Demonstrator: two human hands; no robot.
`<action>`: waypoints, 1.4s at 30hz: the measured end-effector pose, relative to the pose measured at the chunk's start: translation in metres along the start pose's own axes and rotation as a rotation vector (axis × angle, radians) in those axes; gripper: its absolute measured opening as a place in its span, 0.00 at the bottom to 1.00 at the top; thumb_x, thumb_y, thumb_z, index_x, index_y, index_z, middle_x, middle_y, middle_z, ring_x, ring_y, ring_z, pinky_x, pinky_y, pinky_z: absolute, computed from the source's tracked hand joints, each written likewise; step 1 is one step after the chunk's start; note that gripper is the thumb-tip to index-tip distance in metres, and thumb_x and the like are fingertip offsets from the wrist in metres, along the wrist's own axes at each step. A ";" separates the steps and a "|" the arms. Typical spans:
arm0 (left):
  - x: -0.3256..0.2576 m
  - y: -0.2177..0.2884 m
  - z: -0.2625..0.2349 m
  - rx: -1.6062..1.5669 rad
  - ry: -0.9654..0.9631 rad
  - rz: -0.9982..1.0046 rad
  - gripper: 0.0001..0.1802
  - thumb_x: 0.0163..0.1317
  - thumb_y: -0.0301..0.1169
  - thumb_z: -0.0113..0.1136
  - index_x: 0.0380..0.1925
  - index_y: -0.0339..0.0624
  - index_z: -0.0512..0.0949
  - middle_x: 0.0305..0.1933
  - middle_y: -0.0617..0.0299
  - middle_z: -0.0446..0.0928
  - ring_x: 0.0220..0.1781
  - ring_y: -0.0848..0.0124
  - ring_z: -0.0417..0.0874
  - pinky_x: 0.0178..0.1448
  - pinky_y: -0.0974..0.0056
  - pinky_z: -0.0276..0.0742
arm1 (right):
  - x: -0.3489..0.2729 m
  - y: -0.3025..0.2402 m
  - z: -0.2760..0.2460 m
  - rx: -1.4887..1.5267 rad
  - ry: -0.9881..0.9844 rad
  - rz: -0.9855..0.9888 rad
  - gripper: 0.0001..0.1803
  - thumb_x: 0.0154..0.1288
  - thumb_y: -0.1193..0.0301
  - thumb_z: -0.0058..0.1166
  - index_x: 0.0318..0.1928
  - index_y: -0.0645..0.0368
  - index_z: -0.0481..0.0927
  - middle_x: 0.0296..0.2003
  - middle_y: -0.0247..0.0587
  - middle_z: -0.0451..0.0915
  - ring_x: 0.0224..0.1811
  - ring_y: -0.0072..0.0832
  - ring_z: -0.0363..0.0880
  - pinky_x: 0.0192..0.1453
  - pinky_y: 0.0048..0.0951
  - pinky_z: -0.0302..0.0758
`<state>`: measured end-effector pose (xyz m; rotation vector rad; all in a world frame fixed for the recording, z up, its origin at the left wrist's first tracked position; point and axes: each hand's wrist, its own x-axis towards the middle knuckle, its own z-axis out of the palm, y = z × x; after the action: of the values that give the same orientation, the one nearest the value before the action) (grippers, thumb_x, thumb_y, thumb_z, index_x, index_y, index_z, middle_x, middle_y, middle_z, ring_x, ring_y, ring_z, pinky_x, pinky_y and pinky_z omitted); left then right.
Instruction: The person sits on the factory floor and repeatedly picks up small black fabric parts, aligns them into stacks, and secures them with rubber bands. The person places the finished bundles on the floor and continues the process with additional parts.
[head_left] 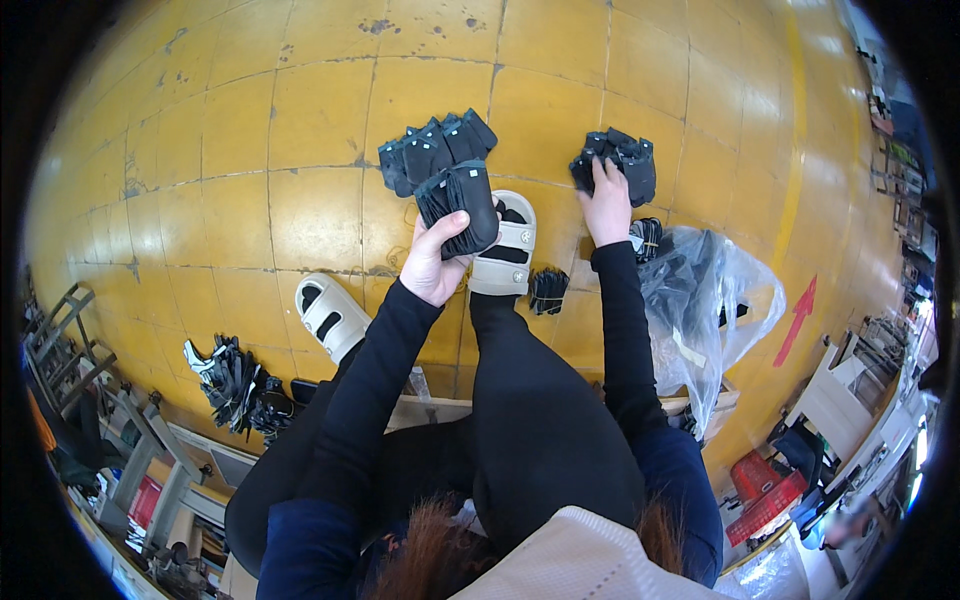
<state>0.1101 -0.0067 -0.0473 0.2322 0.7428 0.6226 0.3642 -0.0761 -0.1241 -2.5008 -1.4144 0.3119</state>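
My left hand (pixel 437 262) is wrapped round a thick stack of flat black fabric pieces (pixel 462 205), with the thumb across its edge and a small white tag near the top. Just beyond that stack, several more bundles of the same black pieces (pixel 425 155) lie overlapped on the floor. Farther right, my right hand (pixel 607 205) reaches onto a second pile of black pieces (pixel 637 165). Its fingers are bent over a dark piece at the pile's left side; the fingertips are partly hidden.
A small tied black bundle (pixel 548 291) lies beside my right sandal (pixel 505 250). Another bundle (pixel 648 238) is by a clear plastic bag (pixel 700 300) at right. Black strips (pixel 232 385) lie at lower left. A red basket (pixel 765 500) stands at lower right on the yellow tiled floor (pixel 320 110).
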 end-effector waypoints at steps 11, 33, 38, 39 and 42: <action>0.003 0.003 0.019 0.221 0.018 0.222 0.39 0.47 0.14 0.67 0.60 0.44 0.63 0.51 0.61 0.76 0.52 0.71 0.79 0.56 0.65 0.76 | -0.043 -0.111 -0.082 1.053 -0.153 -0.084 0.16 0.58 0.82 0.59 0.48 0.65 0.80 0.44 0.42 0.78 0.41 0.24 0.78 0.47 0.23 0.75; -0.003 0.003 0.002 -0.114 0.022 -0.055 0.29 0.55 0.25 0.61 0.59 0.43 0.67 0.52 0.57 0.75 0.52 0.67 0.79 0.54 0.61 0.80 | -0.028 -0.148 -0.089 0.864 0.059 -0.116 0.09 0.59 0.84 0.52 0.40 0.63 0.81 0.34 0.45 0.81 0.34 0.34 0.83 0.39 0.30 0.77; -0.006 -0.005 0.006 -0.183 -0.139 -0.087 0.28 0.57 0.35 0.63 0.57 0.38 0.68 0.52 0.55 0.76 0.52 0.63 0.80 0.55 0.56 0.81 | 0.010 -0.123 -0.095 0.536 0.227 -0.077 0.13 0.58 0.85 0.49 0.42 0.64 0.81 0.37 0.49 0.79 0.37 0.44 0.80 0.42 0.35 0.76; -0.006 -0.007 0.009 -0.175 -0.088 -0.077 0.28 0.58 0.35 0.63 0.56 0.37 0.68 0.52 0.55 0.76 0.52 0.63 0.80 0.55 0.55 0.81 | 0.010 -0.121 -0.100 0.603 0.278 -0.086 0.14 0.56 0.84 0.49 0.43 0.63 0.81 0.37 0.49 0.79 0.38 0.43 0.80 0.44 0.36 0.76; -0.005 -0.007 0.016 -0.057 0.034 -0.015 0.27 0.59 0.32 0.62 0.58 0.41 0.67 0.53 0.57 0.75 0.53 0.63 0.79 0.56 0.55 0.80 | -0.004 -0.127 -0.109 0.563 0.219 -0.294 0.14 0.56 0.84 0.50 0.43 0.63 0.81 0.38 0.49 0.79 0.40 0.43 0.80 0.45 0.36 0.76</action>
<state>0.1218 -0.0149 -0.0362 0.1640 0.7581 0.6337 0.2933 -0.0285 0.0194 -1.7946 -1.3497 0.3126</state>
